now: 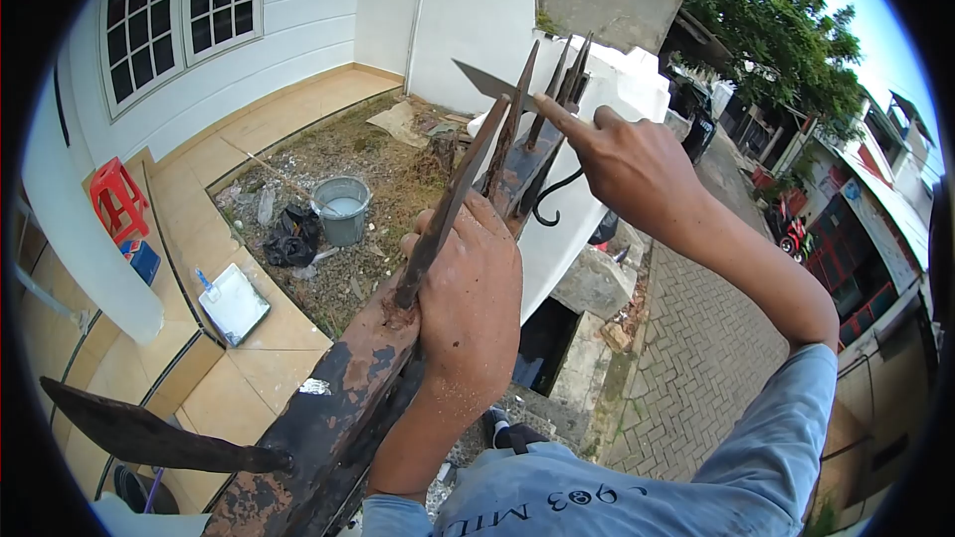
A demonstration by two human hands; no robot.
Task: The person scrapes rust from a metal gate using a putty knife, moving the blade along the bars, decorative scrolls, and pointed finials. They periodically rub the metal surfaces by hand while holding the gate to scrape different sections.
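Observation:
A rusty metal beam (pixel 373 363) with peeling dark paint runs diagonally upward, with pointed spikes standing along it. My left hand (pixel 473 288) is wrapped over the beam beside a spike (pixel 453 204); its fingers are partly hidden behind that spike. My right hand (pixel 622 154) is closed on a flat scraper blade, index finger stretched along it. The blade (pixel 484 82) points left and lies against the spikes near the beam's far end. In front, a wide curved spike (pixel 149 428) sticks out to the left. A dark hook (pixel 547 214) hangs below the right hand.
Down in the dirt bed stand a grey bucket (pixel 342 211) and a black plastic bag (pixel 292 237). On the tiles are a white paint tray (pixel 235 305) and a red stool (pixel 119 201). A white wall (pixel 572 199) lies beyond the beam, a paved lane (pixel 686 368) to the right.

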